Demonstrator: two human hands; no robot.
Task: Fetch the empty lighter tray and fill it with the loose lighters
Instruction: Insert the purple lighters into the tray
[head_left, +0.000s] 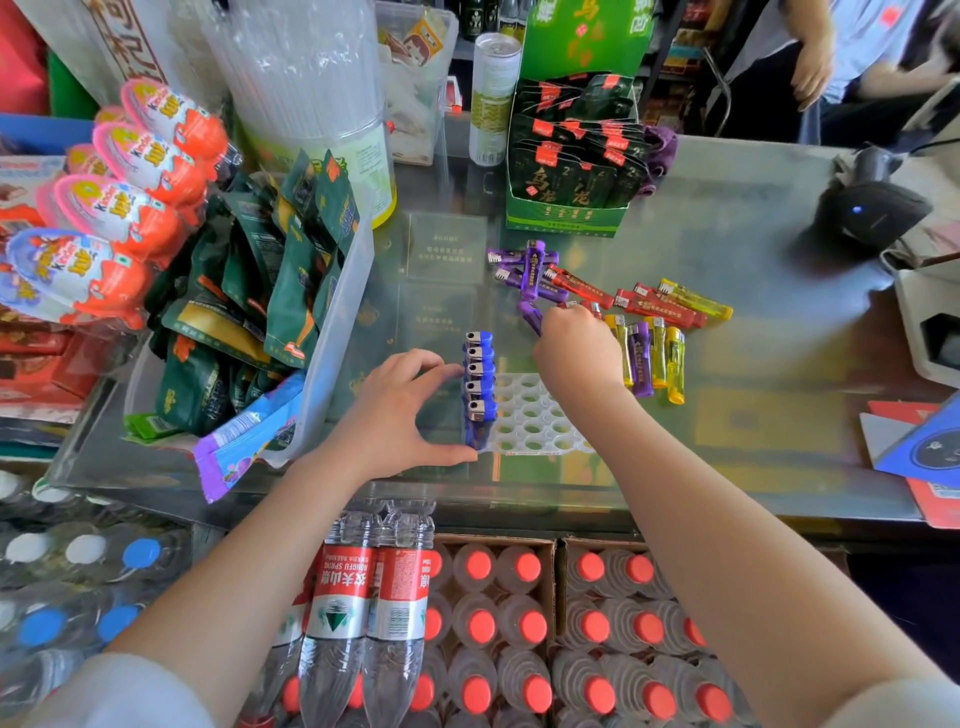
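Left hand (400, 410) spread, bracing tray (535, 415); right hand (576, 348) beyond it pinching purple lighter (531, 317).

1. A white lighter tray (535, 415) with round holes is lying flat on the glass counter.
2. Five blue lighters (479, 387) are standing upright in its left column.
3. Loose purple, red and yellow lighters (644, 322) are lying scattered just beyond the tray.
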